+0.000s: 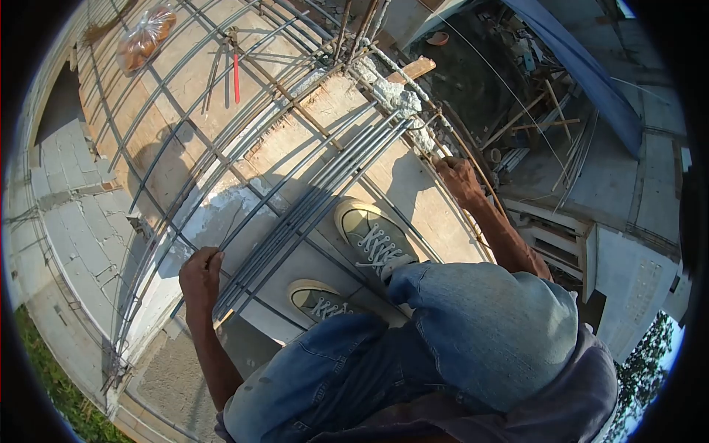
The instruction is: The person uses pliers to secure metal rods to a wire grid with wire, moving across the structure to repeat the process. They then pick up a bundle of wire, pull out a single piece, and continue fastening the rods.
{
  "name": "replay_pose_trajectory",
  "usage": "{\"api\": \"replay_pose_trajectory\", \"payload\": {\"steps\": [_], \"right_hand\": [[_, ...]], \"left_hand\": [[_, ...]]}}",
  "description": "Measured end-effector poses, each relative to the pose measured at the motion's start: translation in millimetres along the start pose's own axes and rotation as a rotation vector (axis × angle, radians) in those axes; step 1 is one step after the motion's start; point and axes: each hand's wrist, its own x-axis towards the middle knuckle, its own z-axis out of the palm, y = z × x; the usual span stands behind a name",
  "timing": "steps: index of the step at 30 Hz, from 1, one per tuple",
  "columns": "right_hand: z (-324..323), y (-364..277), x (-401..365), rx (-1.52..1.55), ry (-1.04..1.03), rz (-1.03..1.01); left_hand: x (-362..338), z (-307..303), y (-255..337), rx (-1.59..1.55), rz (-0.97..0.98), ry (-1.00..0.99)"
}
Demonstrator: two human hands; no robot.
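My left hand [199,277] is closed over a steel bar at the lower-left end of a bundle of rebar [317,196]. The bars lie slantwise between my hands, with bent ends at the upper right. My right hand [459,181] has curled fingers at the edge of the plywood deck, beside long curved bars; what is in it, if anything, is hidden. My sneakers [375,238] stand on the boards just below the bundle, between crossing bars. A pincer tool with a red handle [236,74] lies farther off on the rebar grid.
A rebar grid [181,111] covers the plywood and can catch feet. A clear plastic bag [145,40] with orange-brown contents lies at upper left. Rough concrete [395,96] with upright bars edges the deck. Beyond it, a drop leads to lower ground with timber [546,122] and a blue tarp [591,66].
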Motion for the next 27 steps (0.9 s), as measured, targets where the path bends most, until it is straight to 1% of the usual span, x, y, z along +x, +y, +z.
{"api": "replay_pose_trajectory", "payload": {"steps": [1, 2, 3, 4, 8, 10, 12, 14, 15, 16, 17, 18, 19, 20, 21, 22, 23, 25, 26, 27], "right_hand": [[-1, -2, 2, -0.003, 0.003, 0.005], [-1, -3, 2, -0.072, 0.008, 0.056], [0, -5, 2, -0.139, 0.016, 0.105], [0, -6, 2, -0.137, 0.020, 0.105], [1, -7, 1, -0.152, -0.011, 0.083], [3, -7, -1, -0.152, -0.025, 0.072], [6, -11, 1, -0.127, 0.002, 0.116], [7, 2, 7, -0.156, -0.008, 0.070], [6, 2, 8, -0.160, -0.025, 0.089], [6, -1, 9, -0.164, -0.040, 0.109], [6, -4, 9, -0.143, -0.050, 0.153], [5, -5, 11, -0.153, -0.058, 0.148], [4, -4, 12, -0.237, -0.075, 0.139], [2, -4, 13, -0.320, -0.090, 0.129], [5, -3, 13, -0.274, -0.059, 0.050], [5, -3, 13, -0.282, -0.063, 0.052], [5, -2, 14, -0.277, -0.065, 0.071], [7, -2, 13, -0.279, -0.065, 0.105], [8, 2, 13, -0.238, -0.051, 0.104], [9, 5, 14, -0.198, -0.038, 0.098]], "left_hand": [[0, -4, 2, -0.001, 0.024, 0.023], [0, -4, 3, -0.001, 0.025, 0.013], [1, -4, 3, 0.022, 0.053, 0.053], [4, -4, 4, 0.043, 0.082, 0.100], [15, 18, -8, 0.002, 0.124, 0.085], [16, 14, -1, -0.011, 0.113, 0.102], [13, 15, -1, -0.026, 0.082, 0.125], [12, 17, -6, -0.038, 0.121, 0.100], [14, 19, -9, -0.036, 0.167, 0.141], [15, 17, -8, -0.045, 0.147, 0.149], [18, 11, -6, 0.021, 0.152, 0.082], [23, 6, -4, 0.086, 0.163, 0.012], [28, 5, -7, 0.167, 0.226, -0.032], [32, 8, -13, 0.157, 0.217, -0.032], [37, 13, -19, 0.131, 0.299, -0.007], [39, 17, -24, 0.107, 0.385, 0.016], [41, 22, -27, 0.100, 0.383, 0.012], [44, 29, -29, 0.027, 0.295, 0.055], [44, 34, -31, 0.018, 0.297, 0.044], [45, 38, -33, -0.024, 0.264, 0.080]]}}
